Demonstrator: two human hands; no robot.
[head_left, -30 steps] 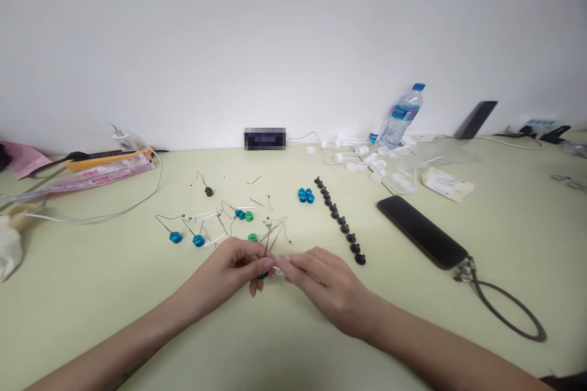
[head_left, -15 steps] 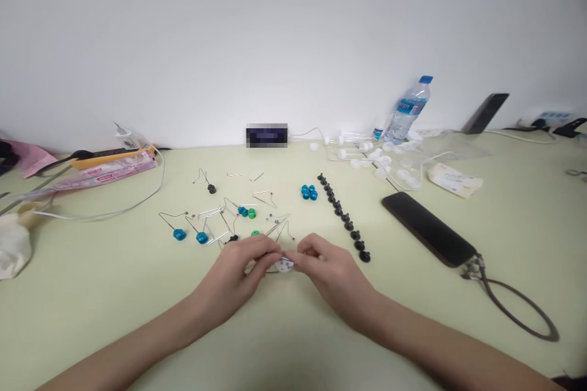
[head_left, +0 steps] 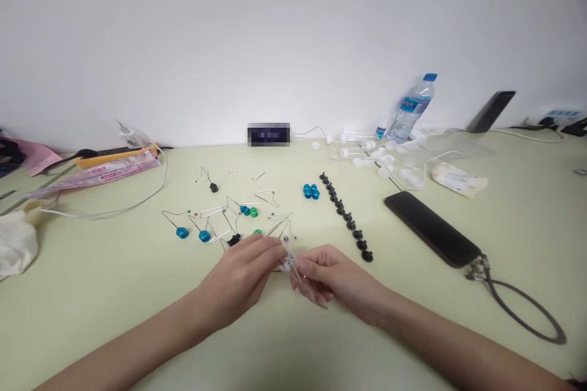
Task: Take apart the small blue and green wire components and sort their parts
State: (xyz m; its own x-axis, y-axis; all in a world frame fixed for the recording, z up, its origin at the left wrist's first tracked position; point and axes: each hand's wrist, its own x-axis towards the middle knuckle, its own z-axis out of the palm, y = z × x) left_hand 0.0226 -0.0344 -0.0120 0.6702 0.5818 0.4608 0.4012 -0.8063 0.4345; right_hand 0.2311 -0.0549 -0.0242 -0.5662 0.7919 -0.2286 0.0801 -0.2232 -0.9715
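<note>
My left hand [head_left: 238, 272] is closed, its fingers bent together beside a small white round piece [head_left: 285, 263] with dark spots; whether they grip it is hidden. Thumb and index finger of my right hand [head_left: 337, 275] pinch a thin metal wire [head_left: 296, 267], the other fingers loosely curled below. Just past the fingertips lie bent wires with small beads [head_left: 285, 220], a green knob [head_left: 254, 212] and a black knob [head_left: 234, 239]. Blue knobs with bent wires, such as one blue knob [head_left: 204, 236], lie left of these.
Black suction-cup-like pieces [head_left: 340, 210] form a slanting row right of a cluster of blue knobs [head_left: 310, 191]. A phone [head_left: 431, 227] with a strap lies farther right. At the back are a water bottle [head_left: 411, 109], white caps [head_left: 381, 159] and a pixelated dark box [head_left: 268, 135].
My right hand has turned and opened its lower fingers, with the wire now showing at its fingertips. My left hand has shifted slightly, its fingers extending more over the white piece.
</note>
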